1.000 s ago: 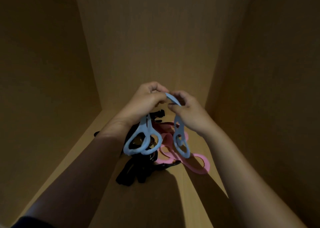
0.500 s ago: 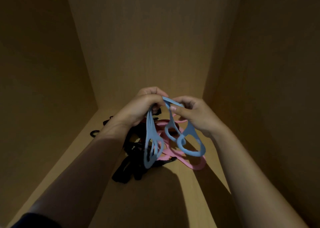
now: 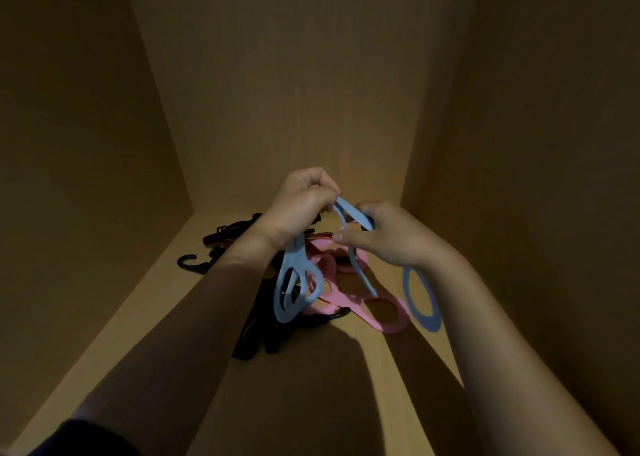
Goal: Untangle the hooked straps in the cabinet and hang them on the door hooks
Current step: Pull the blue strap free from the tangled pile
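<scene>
- Gripping the blue straps (image 3: 295,284), your left hand (image 3: 300,209) has its fingers curled tight round them, loops hanging below your wrist.
- Your right hand (image 3: 393,239) pinches a blue band just beside it, above the pile.
- Pink strap (image 3: 384,313) and black straps (image 3: 254,332) lie tangled on the cabinet floor (image 3: 311,407) beneath.
- One black hook (image 3: 188,262) pokes out left.

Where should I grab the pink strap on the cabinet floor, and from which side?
Pinch the pink strap by its near end loop, from above on the right. That ring lies flat and open, its right rim clear of the black straps, while the far end runs under the held blue strap.
</scene>
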